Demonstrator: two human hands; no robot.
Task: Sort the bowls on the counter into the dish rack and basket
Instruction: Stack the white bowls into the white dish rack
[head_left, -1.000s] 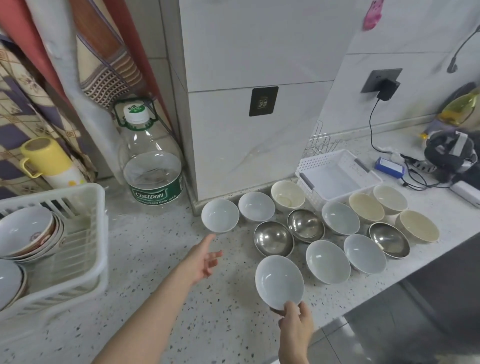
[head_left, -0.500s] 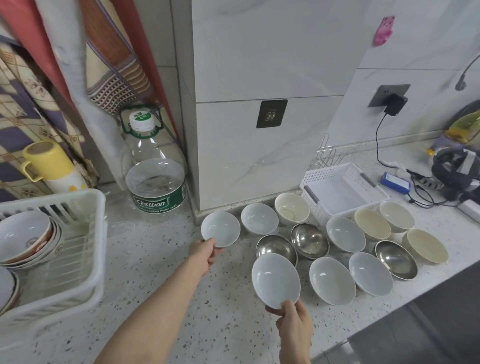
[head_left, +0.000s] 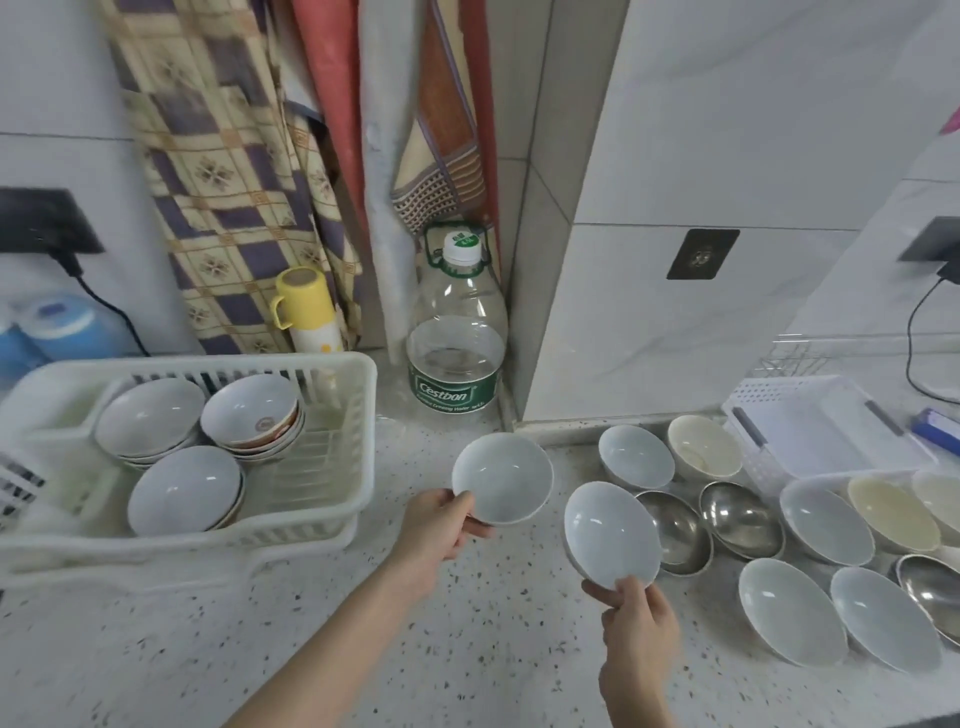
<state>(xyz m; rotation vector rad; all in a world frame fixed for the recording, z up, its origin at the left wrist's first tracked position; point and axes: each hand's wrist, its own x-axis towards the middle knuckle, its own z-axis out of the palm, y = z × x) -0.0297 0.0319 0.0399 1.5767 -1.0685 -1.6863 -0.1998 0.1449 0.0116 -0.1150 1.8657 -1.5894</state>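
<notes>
Above the middle of the speckled counter (head_left: 467, 649) I held a white bowl in each hand. My left hand (head_left: 434, 525) pinched the near-left rim of one white bowl (head_left: 503, 478), lifted between the dish rack and the row of bowls. My right hand (head_left: 636, 631) gripped the lower rim of a second white bowl (head_left: 612, 535), tilted up in front of a steel bowl (head_left: 675, 532). At the counter's left end the white dish rack (head_left: 332, 525) carried three stacks of bowls. Along the right side more white, cream and steel bowls sat close together, with the white basket (head_left: 779, 447) behind them near the wall. A water bottle (head_left: 457, 332) stood in the back corner
</notes>
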